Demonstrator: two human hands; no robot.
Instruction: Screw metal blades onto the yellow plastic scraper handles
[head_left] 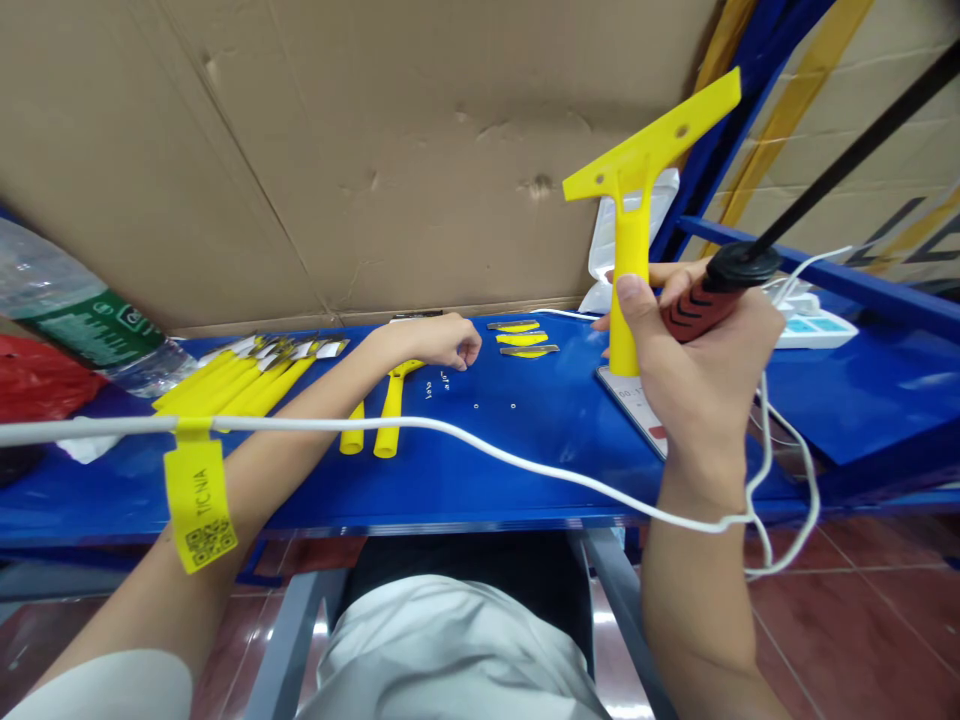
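In my right hand point(697, 370) are two things at once: a yellow scraper handle point(631, 240), upright with its wide head on top, and a screwdriver point(705, 300) with a red and black grip. The screwdriver's dark shaft points to the upper right. My left hand point(450, 342) is low over the blue table, fingers curled; whatever they hold, if anything, is hidden. Beside it lie small white pieces point(444, 380) and two little rings or nuts point(513, 406). Two more yellow scraper handles point(387, 430) lie near my left forearm. Yellow strips with metal blades point(527, 350) lie right of my left hand.
Several yellow scrapers point(240, 380) are piled at the left, by a plastic bottle point(97, 320) and a red bag point(41, 380). A white cable point(510, 462) with a yellow tag crosses in front. A phone point(634, 405), a white box point(664, 205) and a white tray point(821, 328) sit at the right.
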